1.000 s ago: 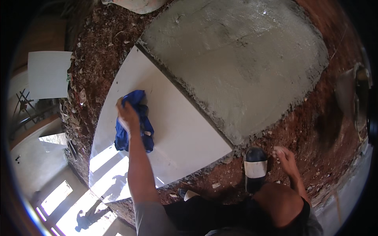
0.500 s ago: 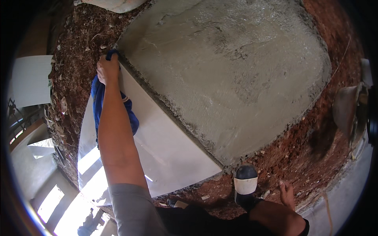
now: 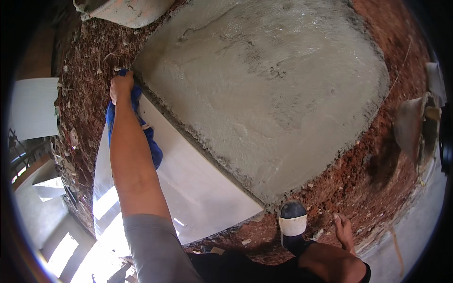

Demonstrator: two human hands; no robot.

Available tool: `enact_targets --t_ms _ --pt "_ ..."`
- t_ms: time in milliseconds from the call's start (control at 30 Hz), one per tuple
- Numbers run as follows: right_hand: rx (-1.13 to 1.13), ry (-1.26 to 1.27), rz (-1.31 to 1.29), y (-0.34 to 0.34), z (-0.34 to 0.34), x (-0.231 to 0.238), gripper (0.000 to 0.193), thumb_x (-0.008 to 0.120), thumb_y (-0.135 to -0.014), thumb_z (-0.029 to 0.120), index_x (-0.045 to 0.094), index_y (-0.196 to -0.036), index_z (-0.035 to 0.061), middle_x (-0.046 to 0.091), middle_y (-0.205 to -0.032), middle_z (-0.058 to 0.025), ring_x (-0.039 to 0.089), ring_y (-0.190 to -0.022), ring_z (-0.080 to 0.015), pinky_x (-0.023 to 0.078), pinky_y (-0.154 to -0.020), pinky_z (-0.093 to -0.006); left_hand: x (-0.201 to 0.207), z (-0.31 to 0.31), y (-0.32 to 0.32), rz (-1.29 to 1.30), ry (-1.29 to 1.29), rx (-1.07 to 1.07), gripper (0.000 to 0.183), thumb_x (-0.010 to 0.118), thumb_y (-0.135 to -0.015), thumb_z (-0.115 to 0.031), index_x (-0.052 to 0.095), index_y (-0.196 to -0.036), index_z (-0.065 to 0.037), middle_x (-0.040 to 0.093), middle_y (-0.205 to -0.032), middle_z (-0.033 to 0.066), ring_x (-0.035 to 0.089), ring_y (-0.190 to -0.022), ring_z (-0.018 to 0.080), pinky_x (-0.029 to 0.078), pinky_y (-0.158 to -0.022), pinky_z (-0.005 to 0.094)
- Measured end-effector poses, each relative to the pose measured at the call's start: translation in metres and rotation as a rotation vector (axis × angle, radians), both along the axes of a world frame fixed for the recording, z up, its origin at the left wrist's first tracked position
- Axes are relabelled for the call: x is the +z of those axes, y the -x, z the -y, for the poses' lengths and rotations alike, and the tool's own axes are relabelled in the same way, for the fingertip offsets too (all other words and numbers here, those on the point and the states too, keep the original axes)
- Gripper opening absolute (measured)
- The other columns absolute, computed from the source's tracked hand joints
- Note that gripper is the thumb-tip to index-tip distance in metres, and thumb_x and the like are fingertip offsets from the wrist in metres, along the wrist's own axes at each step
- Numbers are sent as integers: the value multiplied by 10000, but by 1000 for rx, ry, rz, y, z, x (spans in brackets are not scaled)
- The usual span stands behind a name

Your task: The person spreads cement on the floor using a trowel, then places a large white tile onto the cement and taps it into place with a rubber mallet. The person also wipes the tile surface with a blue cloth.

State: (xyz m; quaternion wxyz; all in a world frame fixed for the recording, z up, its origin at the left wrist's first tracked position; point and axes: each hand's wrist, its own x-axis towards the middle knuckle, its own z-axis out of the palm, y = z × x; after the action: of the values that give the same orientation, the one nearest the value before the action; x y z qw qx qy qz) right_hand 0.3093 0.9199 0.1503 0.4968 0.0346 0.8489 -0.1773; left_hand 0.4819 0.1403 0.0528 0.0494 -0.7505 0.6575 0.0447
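My left hand [image 3: 121, 88] reaches far forward, its fingers closed round a bunched blue cloth [image 3: 152, 146]. Part of the cloth pokes out past the fingers, and the rest trails back under my forearm over a large glossy white tile [image 3: 198, 193]. The hand is at the tile's far corner, beside the edge of a thick bed of wet grey mortar [image 3: 264, 104]. That mortar runs along the tile's right side. At the lower right, close to my bent leg, my right hand [image 3: 345, 232] hangs over the soil with fingers loosely apart and nothing visible in it.
Red-brown soil [image 3: 87, 94] surrounds the tile and mortar. A dirty pale tub [image 3: 130, 12] stands at the top left, and another mortar-stained container [image 3: 410, 125] at the right. My black-and-white shoe [image 3: 293, 225] is near the tile's near corner. Pale panel [image 3: 35, 108] at far left.
The view has shifted slightly, showing more of the tub at the top. My left hand stays by the tile's far corner with the cloth; my right hand looks unchanged.
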Motion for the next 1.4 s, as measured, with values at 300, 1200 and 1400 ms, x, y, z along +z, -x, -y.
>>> enact_targets --t_ms 300,1200,1400 --pt "-56 106 -41 -11 -1 -7 459 516 -966 416 595 -944 -36 548 -801 -53 501 -787 -147 429 -721 -336 -7 -38 -8 -46 -5 -50 680 621 -756 -502 645 -1114 75 595 -1211 281 570 -1163 391 438 -988 441" --pt "-115 268 57 -14 -9 -30 584 512 -960 458 578 -1219 -61 665 -1004 -136 612 -923 -196 470 -846 -347 10 -257 5 -55 -43 55 484 571 -765 -416 695 -978 0 681 -1023 232 661 -959 384 511 -839 474" --pt "-148 378 79 -14 -7 -35 553 512 -969 424 574 -1225 -62 669 -1028 -147 620 -932 -196 473 -855 -336 11 -314 5 -80 -63 75 464 564 -769 -408 694 -946 0 685 -997 227 661 -943 387 511 -830 478"
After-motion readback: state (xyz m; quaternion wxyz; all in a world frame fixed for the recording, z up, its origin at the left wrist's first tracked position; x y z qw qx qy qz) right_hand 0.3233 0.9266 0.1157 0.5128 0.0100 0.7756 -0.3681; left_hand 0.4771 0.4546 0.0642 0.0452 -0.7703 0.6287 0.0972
